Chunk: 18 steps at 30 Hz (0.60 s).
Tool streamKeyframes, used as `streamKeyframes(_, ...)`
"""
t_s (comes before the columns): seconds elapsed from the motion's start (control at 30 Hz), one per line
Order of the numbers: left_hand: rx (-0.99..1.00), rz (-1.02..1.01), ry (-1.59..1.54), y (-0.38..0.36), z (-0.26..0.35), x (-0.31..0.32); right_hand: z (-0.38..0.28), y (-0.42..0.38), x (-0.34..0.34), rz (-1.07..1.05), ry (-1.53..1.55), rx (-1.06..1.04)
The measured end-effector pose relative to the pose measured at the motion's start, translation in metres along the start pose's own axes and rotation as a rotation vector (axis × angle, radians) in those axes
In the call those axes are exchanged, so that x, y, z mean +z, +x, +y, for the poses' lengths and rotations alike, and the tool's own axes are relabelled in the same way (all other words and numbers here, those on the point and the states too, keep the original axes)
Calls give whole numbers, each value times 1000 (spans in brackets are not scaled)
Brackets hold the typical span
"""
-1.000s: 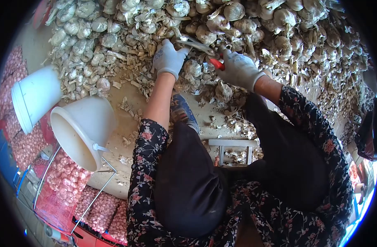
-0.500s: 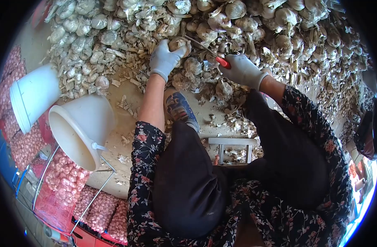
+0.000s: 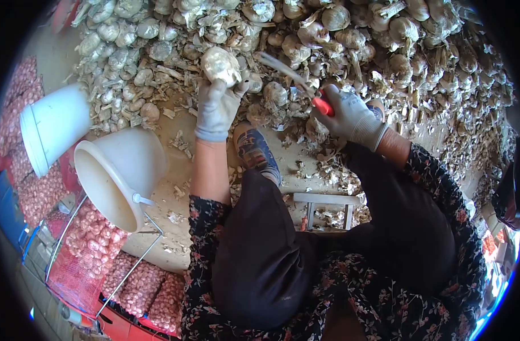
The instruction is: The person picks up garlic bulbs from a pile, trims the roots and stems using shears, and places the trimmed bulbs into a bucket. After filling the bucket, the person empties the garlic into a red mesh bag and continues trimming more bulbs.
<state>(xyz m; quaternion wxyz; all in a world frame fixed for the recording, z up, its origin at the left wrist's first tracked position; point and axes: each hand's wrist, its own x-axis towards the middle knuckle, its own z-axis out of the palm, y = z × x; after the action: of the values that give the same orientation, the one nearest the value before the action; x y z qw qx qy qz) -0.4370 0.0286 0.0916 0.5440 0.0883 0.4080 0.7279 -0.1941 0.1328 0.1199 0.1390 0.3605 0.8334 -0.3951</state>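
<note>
A pale garlic bulb is held up in the gloved fingers of my left hand, at the near edge of the heap. My right hand, also gloved, is wrapped round the red handle of a cutting tool. The tool's metal blade reaches up and left toward the bulb, apart from it and slightly blurred. Beyond both hands lies a large heap of garlic bulbs with dry stalks and loose skins.
At the left, a white bucket lies tilted on a metal frame, beside another pale bucket. Net sacks of garlic stand below. A small metal stool is between my legs, and a shoe is near the heap.
My left hand has turned and moved slightly left and down, so the bulb now shows a whiter side. My right hand and the tool have moved right and down, away from the bulb.
</note>
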Motion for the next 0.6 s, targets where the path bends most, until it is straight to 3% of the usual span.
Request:
streamKeyframes(0.17, 13, -61, 31, -6, 8, -21, -23, 3, -6, 118, -260, -175)
streamKeyframes(0.23, 137, 3, 248, -11, 26, -6, -25, 3, -7, 147, -268, -216)
streamKeyframes(0.27, 317, 52, 335, -10, 29, 5, -30, 2, -11, 141, -253, -220)
streamKeyframes(0.4, 276, 30, 729, -17, 52, 4, -42, 4, -17, 123, -295, -239)
streamKeyframes(0.57, 207, 107, 683, -24, 47, 0, -50, 10, -17, 152, -341, -247)
streamKeyframes(0.6, 223, 82, 471, -27, 45, 4, -53, 10, -16, 147, -344, -254)
